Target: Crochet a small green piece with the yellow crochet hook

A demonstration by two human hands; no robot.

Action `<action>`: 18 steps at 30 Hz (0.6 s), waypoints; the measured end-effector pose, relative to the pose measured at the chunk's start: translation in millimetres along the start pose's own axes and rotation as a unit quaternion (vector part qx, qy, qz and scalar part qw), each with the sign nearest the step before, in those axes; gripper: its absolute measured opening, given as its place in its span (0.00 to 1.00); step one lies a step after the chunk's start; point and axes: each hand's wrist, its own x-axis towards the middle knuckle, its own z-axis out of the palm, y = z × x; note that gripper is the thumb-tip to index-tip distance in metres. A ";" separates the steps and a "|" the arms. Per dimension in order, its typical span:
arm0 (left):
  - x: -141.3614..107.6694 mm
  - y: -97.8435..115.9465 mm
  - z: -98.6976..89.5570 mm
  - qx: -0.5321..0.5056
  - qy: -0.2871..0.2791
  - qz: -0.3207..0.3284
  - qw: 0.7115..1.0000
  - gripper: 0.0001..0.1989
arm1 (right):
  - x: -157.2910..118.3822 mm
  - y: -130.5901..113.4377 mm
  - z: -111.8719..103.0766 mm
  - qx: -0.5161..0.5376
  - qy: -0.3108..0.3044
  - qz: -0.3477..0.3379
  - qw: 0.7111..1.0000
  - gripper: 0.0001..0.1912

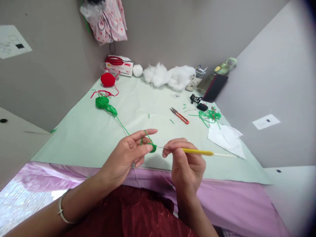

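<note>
My left hand [133, 148] pinches a small green crochet piece [153, 148] between thumb and fingers. Green yarn loops over its raised index finger and runs back to a green yarn ball [101, 102] at the left of the table. In my right hand [186, 161] is a crochet hook with a yellow handle [197, 151], held like a pen. The thin metal tip points left and reaches the edge of the green piece. Whether the tip sits inside a stitch is too small to tell.
Orange thread snips [180, 116] lie mid-table. At the back are a red yarn ball [108, 80], a white yarn ball [137, 70] and white stuffing [170, 76]. To the right, green yarn scraps [209, 115], white paper [225, 138] and a phone [215, 88] stand near the partition.
</note>
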 end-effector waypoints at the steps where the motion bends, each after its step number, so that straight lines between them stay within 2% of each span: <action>1: -0.7 -0.7 1.0 0.010 -0.005 0.004 1.000 0.20 | 1.5 -0.7 0.8 0.022 -0.006 0.014 1.000 0.10; 4: -2.8 -4.2 3.8 0.031 -0.007 0.018 0.999 0.20 | 0.5 0.7 4.7 -0.006 -0.034 -0.008 0.999 0.10; 8: -3.0 -8.2 5.6 0.031 0.030 0.047 0.998 0.21 | -10.2 6.7 8.9 -0.139 -0.025 -0.104 0.985 0.16; 11: -0.2 -8.1 4.4 -0.011 0.008 -0.004 1.000 0.23 | -13.9 9.1 8.2 -0.211 -0.016 -0.180 0.960 0.19; 12: 1.1 -7.2 3.7 -0.029 -0.002 -0.024 0.999 0.23 | -12.7 8.6 7.2 -0.206 -0.012 -0.176 0.963 0.19; 14: 3.3 -4.6 2.6 -0.054 -0.011 -0.043 0.998 0.19 | -7.6 6.2 4.9 -0.140 0.005 -0.108 0.984 0.14; 16: 4.3 -2.2 2.9 -0.057 -0.001 -0.027 0.998 0.16 | -1.7 4.1 3.3 -0.042 0.020 -0.026 0.999 0.12; 18: 3.5 -1.7 4.4 -0.032 0.005 0.002 0.999 0.15 | 2.1 4.1 3.2 0.032 0.011 0.021 0.999 0.10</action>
